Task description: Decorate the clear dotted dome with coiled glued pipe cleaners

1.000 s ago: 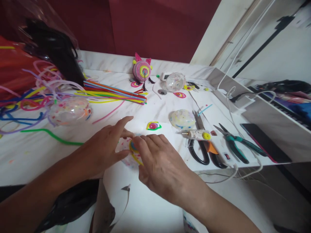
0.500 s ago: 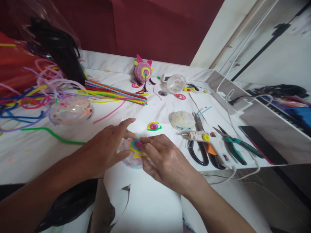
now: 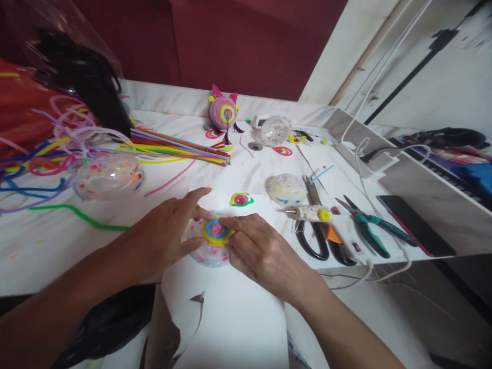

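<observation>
A clear speckled dome [image 3: 209, 256] lies on white paper [image 3: 246, 312] at the table's front edge. On top of it sits a coiled disc [image 3: 217, 230] with a pink centre, a blue ring and a yellow outer ring. My left hand [image 3: 169, 230] grips the dome from the left, its thumb and fingers spread round that side. At the right, my right hand [image 3: 257, 251] has its fingertips against the disc's edge, with the lower fingers curled. Just behind the hands lies a small eye-shaped piece [image 3: 241, 199] in pink, yellow and green.
Pipe cleaners [image 3: 180, 146] and a speckled dome [image 3: 109, 176] lie left. A pink horned ball [image 3: 223, 113] stands behind. To the right are another dome [image 3: 286, 189], a glue gun [image 3: 307, 212], scissors [image 3: 315, 238], pliers [image 3: 371, 225] and a phone [image 3: 415, 225].
My right hand's fingers have drawn back a little from the disc's middle to its right edge, so its pink centre shows more. The view has shifted slightly.
</observation>
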Demonstrator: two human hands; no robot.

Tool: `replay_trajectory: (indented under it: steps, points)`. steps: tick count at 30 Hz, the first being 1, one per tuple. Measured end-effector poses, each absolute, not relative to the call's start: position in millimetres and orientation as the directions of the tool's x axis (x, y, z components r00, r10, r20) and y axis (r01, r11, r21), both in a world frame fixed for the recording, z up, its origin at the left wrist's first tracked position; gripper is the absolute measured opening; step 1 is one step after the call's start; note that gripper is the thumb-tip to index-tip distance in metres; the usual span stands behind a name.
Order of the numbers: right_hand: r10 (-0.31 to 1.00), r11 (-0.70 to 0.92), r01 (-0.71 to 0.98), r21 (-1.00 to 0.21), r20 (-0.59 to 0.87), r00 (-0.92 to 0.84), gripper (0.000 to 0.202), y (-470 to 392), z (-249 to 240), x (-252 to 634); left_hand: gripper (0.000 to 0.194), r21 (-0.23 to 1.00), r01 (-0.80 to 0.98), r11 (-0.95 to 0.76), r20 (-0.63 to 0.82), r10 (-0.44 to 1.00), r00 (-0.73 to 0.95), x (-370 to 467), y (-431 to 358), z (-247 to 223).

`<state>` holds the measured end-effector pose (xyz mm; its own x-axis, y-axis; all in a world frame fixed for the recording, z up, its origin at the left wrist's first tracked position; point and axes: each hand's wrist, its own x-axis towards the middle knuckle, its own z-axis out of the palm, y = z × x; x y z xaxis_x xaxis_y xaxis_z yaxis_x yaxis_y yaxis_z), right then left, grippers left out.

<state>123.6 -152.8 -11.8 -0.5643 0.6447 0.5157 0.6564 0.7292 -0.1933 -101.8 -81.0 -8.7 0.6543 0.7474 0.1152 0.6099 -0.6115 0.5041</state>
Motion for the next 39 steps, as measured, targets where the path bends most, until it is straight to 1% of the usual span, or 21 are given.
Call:
replay_trajectory:
  steps: [3, 5, 9, 14, 16, 22, 29, 34, 39]
  points:
    - [0.681, 0.712, 0.625, -0.318, 0.529, -0.506, 0.014, -152, -14, 125, 0.067, 0.507, 0.622, -0.597, 0.105, 0.758, 0.643, -99, -81, -6]
    - [0.697, 0.704, 0.599, -0.381, 0.532, -0.480, 0.014, -151, -16, 125, 0.067, 0.503, 0.624, -0.599, 0.114, 0.761, 0.638, -98, -80, -5]
    - [0.739, 0.669, 0.566, -0.481, 0.513, -0.437, 0.016, -150, -15, 127, 0.065, 0.492, 0.630, -0.600, 0.127, 0.766, 0.631, -95, -79, -5]
    - [0.784, 0.621, 0.496, -0.607, 0.491, -0.380, 0.014, -149, -14, 127, 0.065, 0.502, 0.648, -0.572, 0.094, 0.781, 0.617, -92, -79, 0]
    - [0.801, 0.599, 0.482, -0.639, 0.480, -0.359, 0.013, -148, -14, 127, 0.066, 0.496, 0.649, -0.577, 0.091, 0.777, 0.623, -91, -80, 2]
    - [0.851, 0.526, 0.517, -0.676, 0.420, -0.316, 0.020, -146, -12, 124, 0.064, 0.473, 0.656, -0.589, 0.086, 0.771, 0.631, -88, -80, 4]
    - [0.923, 0.383, 0.574, -0.724, 0.278, -0.266, 0.023, -140, -1, 120, 0.069, 0.469, 0.668, -0.578, 0.048, 0.772, 0.634, -83, -81, 10]
    - [0.938, 0.346, 0.649, -0.678, 0.239, -0.251, 0.022, -137, 4, 118, 0.067, 0.453, 0.668, -0.590, 0.082, 0.774, 0.628, -80, -84, 10]
    - [0.947, 0.316, 0.739, -0.595, 0.155, -0.280, 0.020, -136, 12, 116, 0.070, 0.471, 0.661, -0.584, 0.044, 0.764, 0.644, -84, -83, 11]
